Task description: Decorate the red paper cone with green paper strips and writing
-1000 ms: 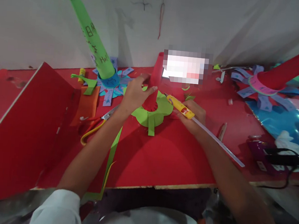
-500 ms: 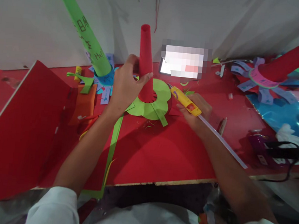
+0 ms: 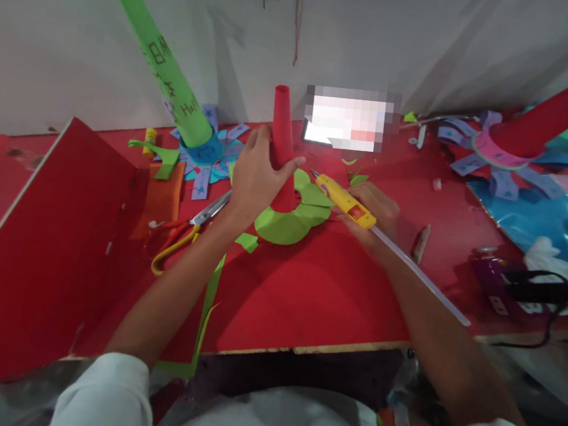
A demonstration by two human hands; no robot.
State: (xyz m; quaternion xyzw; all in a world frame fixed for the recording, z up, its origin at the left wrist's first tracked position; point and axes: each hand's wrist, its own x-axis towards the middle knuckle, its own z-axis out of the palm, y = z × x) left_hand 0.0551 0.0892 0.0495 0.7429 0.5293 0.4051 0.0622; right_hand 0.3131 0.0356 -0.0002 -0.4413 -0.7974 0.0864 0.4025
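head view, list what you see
held tube: one, red, centre
paper flower: one, green, centre
glue gun: one, yellow, centre-right
scissors: one, red-yellow handles, left
lettered tube: one, green, back left
rightmost tube: one, red, right
screen: one, blurred white, back
cylinder: one, yellow, back left
card: one, orange, left
panel: one, red, far left
sheet: one, blue, right
box: one, purple, right
table: one, red, middle
sleeves: two, white, bottom
left grip: one, on held tube
right grip: one, on glue gun
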